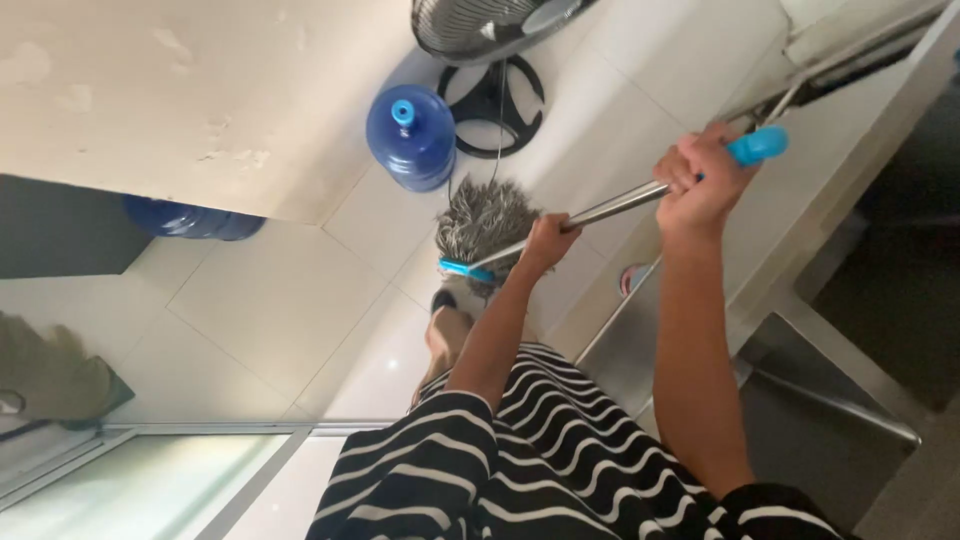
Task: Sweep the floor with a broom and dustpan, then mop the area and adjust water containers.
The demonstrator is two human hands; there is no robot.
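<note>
here both hands grip a mop handle (610,208), a shiny metal pole running diagonally from upper right down to the mop head. which hand is left and which right is hard to call from this tilted view; taking the picture's sides, the right hand (700,180) sits high near the blue end cap (757,146), fingers curled tight round the pole, forearm stretched long and nearly straight up from the lower edge. the left hand (548,243) grips lower on the pole, fingers wrapped closed, arm bent slightly and reaching forward over a black and white wavy-striped skirt (540,460).

the mop head (485,222) is a grey stringy bundle with a blue clip (466,270) at its base, resting on the pale tiled floor (270,300), just ahead of the person's bare foot (445,335).

near the mop head stands a large blue water jug (412,135) with a light blue cap, round and upright on the floor. a second blue jug (195,220) shows partly under a cream counter (180,90). beside the first jug is a standing fan (490,60), black round base, grille cut off by the frame edge. a grey metal frame (830,370) runs along the right side. no labels readable.
</note>
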